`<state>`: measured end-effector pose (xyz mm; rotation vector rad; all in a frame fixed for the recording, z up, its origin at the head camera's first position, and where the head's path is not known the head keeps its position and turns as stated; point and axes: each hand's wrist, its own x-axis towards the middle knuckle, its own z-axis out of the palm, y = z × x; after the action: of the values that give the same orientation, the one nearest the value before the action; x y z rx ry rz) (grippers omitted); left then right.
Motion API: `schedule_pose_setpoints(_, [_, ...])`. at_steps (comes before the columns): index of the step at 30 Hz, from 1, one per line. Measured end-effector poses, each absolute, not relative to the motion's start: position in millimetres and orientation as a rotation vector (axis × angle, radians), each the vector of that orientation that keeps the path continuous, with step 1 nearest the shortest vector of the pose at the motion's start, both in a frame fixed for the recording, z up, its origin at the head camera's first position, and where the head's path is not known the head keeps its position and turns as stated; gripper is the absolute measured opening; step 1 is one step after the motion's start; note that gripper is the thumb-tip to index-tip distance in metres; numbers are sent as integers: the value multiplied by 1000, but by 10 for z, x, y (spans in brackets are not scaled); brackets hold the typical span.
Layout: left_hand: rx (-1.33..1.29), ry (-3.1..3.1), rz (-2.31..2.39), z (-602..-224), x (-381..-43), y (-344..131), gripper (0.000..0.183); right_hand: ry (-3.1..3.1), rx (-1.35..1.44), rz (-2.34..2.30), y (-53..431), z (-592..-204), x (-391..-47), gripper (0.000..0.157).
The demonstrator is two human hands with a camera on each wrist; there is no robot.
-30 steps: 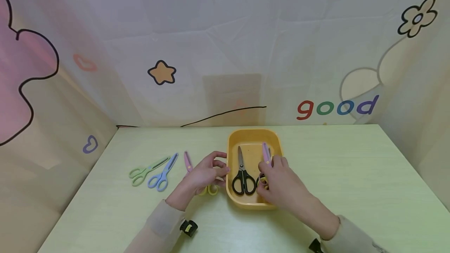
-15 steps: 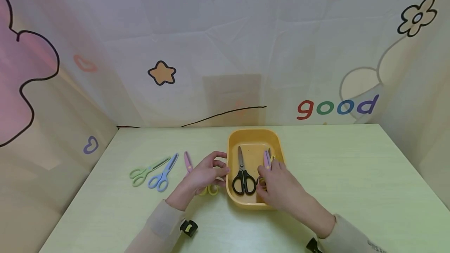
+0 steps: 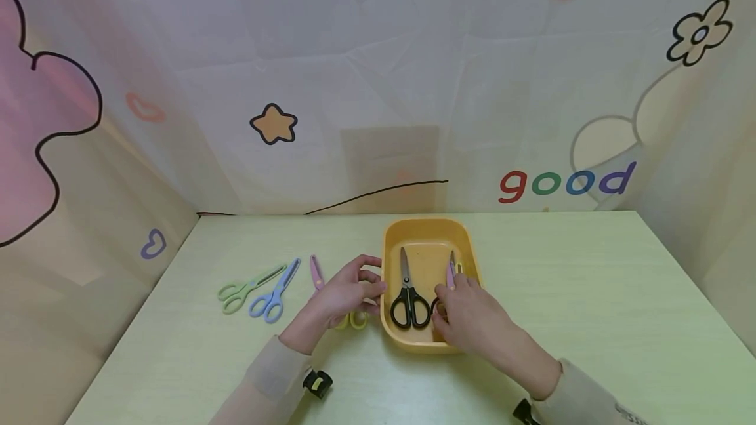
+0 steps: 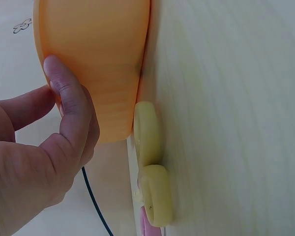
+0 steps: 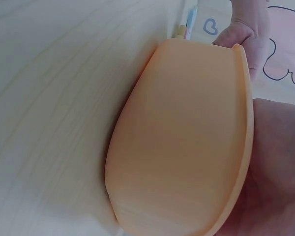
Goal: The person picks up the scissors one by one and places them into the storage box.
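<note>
In the head view, my left hand (image 3: 348,290) holds the left rim of the yellow tray (image 3: 428,225), fingertips and thumb right at the edge. My right hand (image 3: 475,313) reaches into the tray's right side and grips pink scissors (image 3: 451,277), whose handles are hidden behind the fingers. Beside them show a metal blade tip and a small yellow piece (image 3: 460,268). Black-handled scissors (image 3: 407,297) lie on the tray floor, blades pointing away. From the left wrist, yellow scissor handles (image 4: 148,132) stand close to the tray wall. The tray wall hides the right fingers in the right wrist view.
Green scissors (image 3: 236,294) and blue scissors (image 3: 274,297) lie on the table at the left. Another pair of pink scissors (image 3: 316,273) is partly covered by my left hand. A printed curtain (image 3: 319,84) stands behind the table.
My right hand has lowered the pink scissors slightly, toward the near right of the tray, and less of their blade shows. My left hand stays at the rim.
</note>
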<state>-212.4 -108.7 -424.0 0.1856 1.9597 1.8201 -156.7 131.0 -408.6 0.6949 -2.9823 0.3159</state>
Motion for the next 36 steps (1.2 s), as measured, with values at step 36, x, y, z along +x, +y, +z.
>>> schedule_pose_setpoints(36, [183,1966,1817,-4254,-2133,-1083,47,-2729,400,961,1843,-4046,-1765,33])
